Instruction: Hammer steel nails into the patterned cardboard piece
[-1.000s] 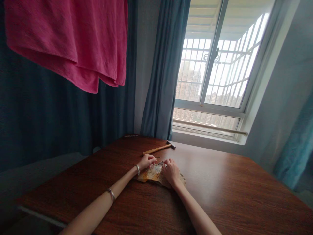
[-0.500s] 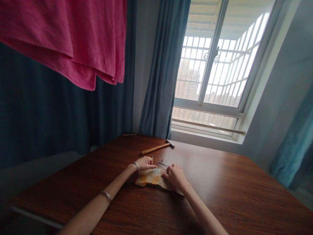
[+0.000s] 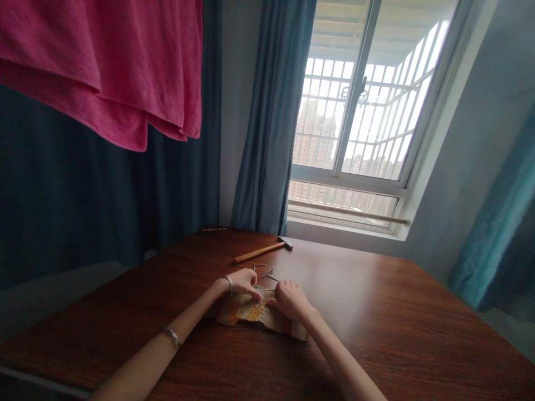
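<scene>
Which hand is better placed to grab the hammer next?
Left, probably. The left hand rests on the patterned piece, just short of the handle end of the hammer; the right hand sits nearer the person and off to the side.

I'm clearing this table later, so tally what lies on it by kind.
Hammer with wooden handle: 1
Speckled yellow flat piece: 1
Small dark stick, far edge: 1
Thin loose metal nails: at least 3
Total: at least 6
</scene>
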Available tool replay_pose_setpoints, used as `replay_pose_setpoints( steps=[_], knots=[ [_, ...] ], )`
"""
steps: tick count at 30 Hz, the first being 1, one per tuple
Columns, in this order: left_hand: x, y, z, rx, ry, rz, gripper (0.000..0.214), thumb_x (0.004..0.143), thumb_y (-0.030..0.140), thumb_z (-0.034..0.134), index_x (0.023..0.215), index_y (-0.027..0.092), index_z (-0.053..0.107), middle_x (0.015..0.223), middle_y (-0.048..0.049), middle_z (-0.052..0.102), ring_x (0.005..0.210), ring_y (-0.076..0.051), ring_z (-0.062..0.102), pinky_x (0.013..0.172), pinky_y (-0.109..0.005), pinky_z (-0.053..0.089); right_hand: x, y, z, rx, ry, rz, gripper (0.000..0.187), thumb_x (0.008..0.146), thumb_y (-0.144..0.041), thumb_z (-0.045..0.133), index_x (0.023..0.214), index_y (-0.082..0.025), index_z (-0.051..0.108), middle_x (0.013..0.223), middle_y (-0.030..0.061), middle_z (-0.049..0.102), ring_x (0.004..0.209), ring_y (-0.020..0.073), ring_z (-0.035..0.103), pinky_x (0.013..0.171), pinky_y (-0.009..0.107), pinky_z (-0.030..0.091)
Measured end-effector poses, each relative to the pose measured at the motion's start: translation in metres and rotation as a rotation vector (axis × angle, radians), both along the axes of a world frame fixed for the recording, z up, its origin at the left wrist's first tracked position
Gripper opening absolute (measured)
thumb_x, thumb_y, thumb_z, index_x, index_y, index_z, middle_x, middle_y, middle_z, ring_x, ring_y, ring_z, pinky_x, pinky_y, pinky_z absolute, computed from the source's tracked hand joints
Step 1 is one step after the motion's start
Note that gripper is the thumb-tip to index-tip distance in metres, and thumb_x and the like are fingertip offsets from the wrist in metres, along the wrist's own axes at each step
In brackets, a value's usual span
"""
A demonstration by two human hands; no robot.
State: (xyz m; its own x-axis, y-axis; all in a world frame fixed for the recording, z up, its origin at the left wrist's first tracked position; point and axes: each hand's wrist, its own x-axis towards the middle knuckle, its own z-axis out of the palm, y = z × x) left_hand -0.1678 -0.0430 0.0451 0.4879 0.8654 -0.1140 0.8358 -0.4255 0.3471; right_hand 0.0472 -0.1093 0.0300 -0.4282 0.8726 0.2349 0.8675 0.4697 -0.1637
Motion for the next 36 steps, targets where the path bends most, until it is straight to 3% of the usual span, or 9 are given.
replay_pose_setpoints(
  steps=[5,11,17,22,28,32,36],
  knots=[
    [0.0,0.006,-0.003,-0.027,-0.067,0.005,0.059,0.042,0.064,0.07,0.071,0.014,0.061,0.065,0.0009,0.056,0.06,-0.013,0.047,0.051,-0.022,0.031,-0.001,-0.003,0.0,0.037,-0.01,0.01,0.052,0.082,-0.061,0.036,0.096,-0.014,0.053,0.097,0.0154,0.06,0.09,0.0275,0.055,0.073,0.038,0.04],
    [0.0,0.001,0.002,-0.206,-0.286,-0.096,0.066,0.043,0.054,0.075,0.095,0.015,0.062,0.069,0.0019,0.056,0.062,-0.013,0.048,0.054,-0.021,0.034,-0.002,-0.006,0.001,0.043,0.026,0.017,0.048,0.081,-0.059,0.039,0.096,-0.015,0.052,0.098,0.0148,0.061,0.089,0.0273,0.057,0.073,0.038,0.04],
    [0.013,-0.005,0.006,-0.344,-0.4,-0.149,0.05,0.053,0.053,0.071,0.083,0.013,0.068,0.065,-0.0002,0.059,0.058,-0.012,0.049,0.051,-0.021,0.033,0.02,-0.006,0.013,-0.072,0.064,0.031,0.051,0.076,-0.06,0.046,0.105,-0.019,0.052,0.086,0.0081,0.067,0.078,0.0242,0.061,0.066,0.031,0.039],
    [0.051,0.0,0.001,-0.264,-0.381,-0.137,0.049,0.052,0.053,0.071,0.076,0.011,0.068,0.061,0.0004,0.057,0.056,-0.011,0.047,0.049,-0.02,0.031,0.061,-0.001,0.017,-0.154,0.157,0.031,0.04,0.083,-0.052,0.04,0.097,-0.022,0.063,0.081,0.0045,0.068,0.073,0.0181,0.059,0.059,0.025,0.036],
    [0.113,0.008,-0.005,-0.228,-0.384,-0.144,0.05,0.058,0.055,0.066,0.082,0.011,0.068,0.065,-0.0009,0.06,0.058,-0.012,0.049,0.049,-0.02,0.032,0.117,0.012,0.018,-0.195,0.314,-0.014,0.035,0.078,-0.047,0.05,0.088,-0.019,0.069,0.075,0.003,0.067,0.068,0.0151,0.057,0.058,0.023,0.037],
    [0.143,0.014,-0.012,-0.041,-0.345,-0.169,0.046,0.067,0.052,0.059,0.09,0.013,0.067,0.073,-0.0029,0.063,0.065,-0.014,0.053,0.055,-0.021,0.035,0.14,0.019,0.015,-0.135,0.303,-0.116,0.032,0.077,-0.045,0.052,0.09,-0.021,0.069,0.081,0.004,0.069,0.073,0.0169,0.059,0.064,0.025,0.039],
    [0.157,0.015,-0.017,0.131,-0.301,-0.19,0.041,0.075,0.047,0.052,0.098,0.017,0.066,0.084,-0.0047,0.065,0.074,-0.017,0.055,0.065,-0.023,0.038,0.149,0.026,0.009,-0.076,0.283,-0.184,0.03,0.078,-0.044,0.051,0.094,-0.024,0.068,0.094,0.0046,0.069,0.087,0.0193,0.059,0.076,0.027,0.039]
  ],
)
